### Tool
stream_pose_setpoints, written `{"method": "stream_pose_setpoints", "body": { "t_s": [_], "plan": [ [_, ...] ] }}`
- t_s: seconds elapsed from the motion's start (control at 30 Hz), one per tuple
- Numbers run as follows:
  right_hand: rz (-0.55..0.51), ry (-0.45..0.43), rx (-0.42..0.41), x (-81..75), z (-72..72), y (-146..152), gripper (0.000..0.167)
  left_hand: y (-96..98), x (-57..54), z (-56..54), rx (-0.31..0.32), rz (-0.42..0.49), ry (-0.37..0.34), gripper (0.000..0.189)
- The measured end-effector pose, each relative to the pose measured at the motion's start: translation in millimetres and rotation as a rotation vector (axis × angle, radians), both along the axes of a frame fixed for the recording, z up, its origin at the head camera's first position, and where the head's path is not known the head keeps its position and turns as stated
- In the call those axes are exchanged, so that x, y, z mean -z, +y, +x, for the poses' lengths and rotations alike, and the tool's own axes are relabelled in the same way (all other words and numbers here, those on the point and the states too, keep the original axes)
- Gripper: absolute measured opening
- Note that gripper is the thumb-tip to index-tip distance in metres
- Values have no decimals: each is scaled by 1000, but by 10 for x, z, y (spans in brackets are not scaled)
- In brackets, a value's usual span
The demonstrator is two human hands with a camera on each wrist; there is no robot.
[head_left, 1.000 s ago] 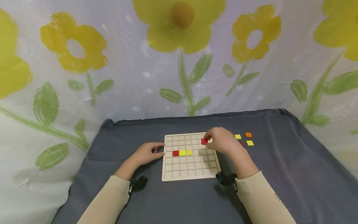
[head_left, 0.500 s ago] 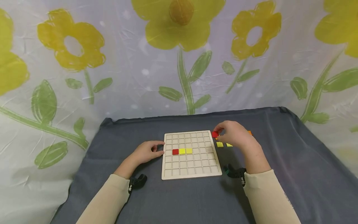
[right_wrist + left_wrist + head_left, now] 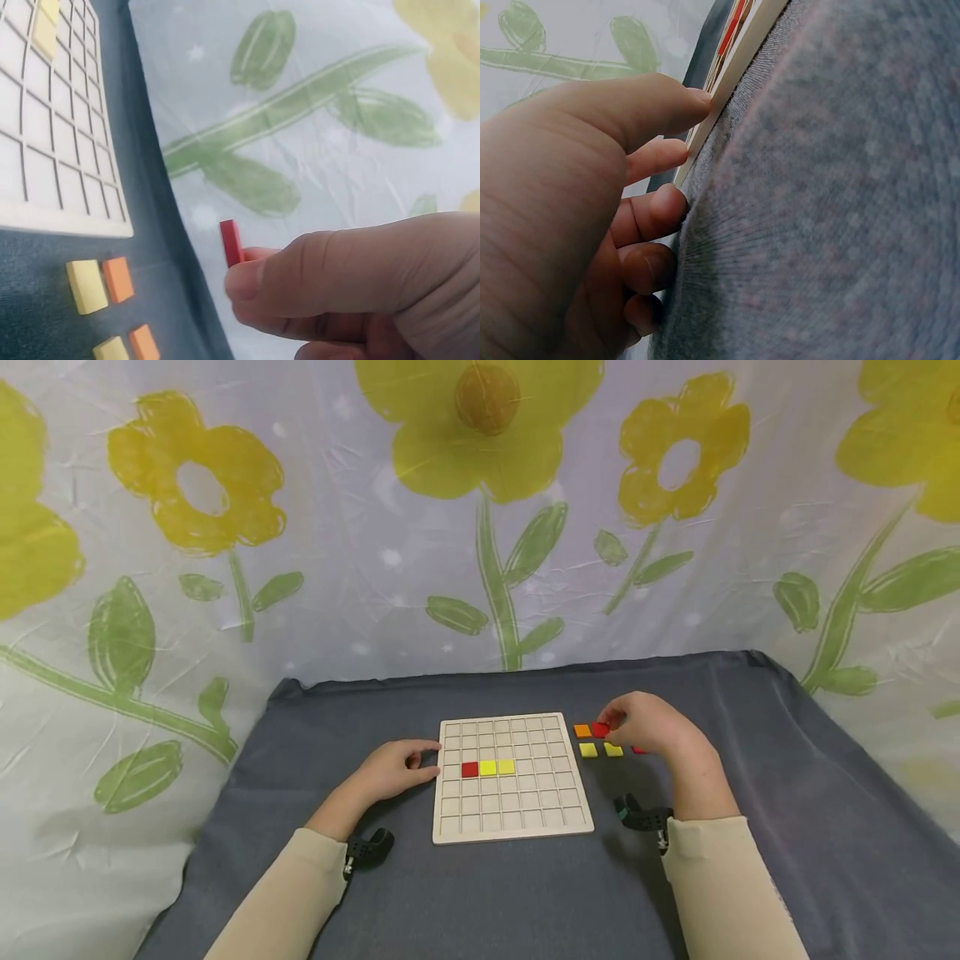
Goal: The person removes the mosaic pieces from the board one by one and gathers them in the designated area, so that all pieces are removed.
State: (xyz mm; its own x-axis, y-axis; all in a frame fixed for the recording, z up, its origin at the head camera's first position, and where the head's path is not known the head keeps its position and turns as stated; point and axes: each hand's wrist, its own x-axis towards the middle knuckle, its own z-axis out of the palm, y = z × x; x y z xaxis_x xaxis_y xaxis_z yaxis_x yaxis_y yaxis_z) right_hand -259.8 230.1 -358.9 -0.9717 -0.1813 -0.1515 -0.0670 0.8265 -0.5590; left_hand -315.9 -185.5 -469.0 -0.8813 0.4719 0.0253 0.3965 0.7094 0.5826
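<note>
From where I stand, with twelve o'clock away from the person, the left hand rests at nine o'clock on the wooden board. Its fingers are relaxed and grip nothing, thumb and forefinger tips at the edge. That light touch looks right to me: pushing harder could skid the board across the grey cloth.

Between the board's nine o'clock and its centre runs a short row in the grid: a red square, then two yellow squares, side by side.

Off the board, towards two o'clock, lies an orange tile, with a yellow tile at its six. Just beside the orange one, at its three o'clock, is the red tile, pinched between the thumb and fingers of the right hand. I cannot tell how high it hangs over the cloth. The pinch seems well chosen, with one end left free, but the tile stands on edge in the wrist view; I'd level it before letting go. I'd also mind the neighbours, another yellow tile and a partly hidden red one under the hand, since a lowered knuckle could nudge them.
</note>
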Motion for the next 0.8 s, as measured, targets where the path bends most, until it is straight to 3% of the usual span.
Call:
{"method": "stream_pose_setpoints", "body": {
  "t_s": [0.33, 0.8],
  "plan": [
    [-11, -82, -90, 231, -79, -25, 16, -7, -1, 3, -5, 5, -8, 47],
    [144, -171, -60, 480, -141, -171, 17, 3, 6, -1, -2, 1, 6, 48]
  ]
}}
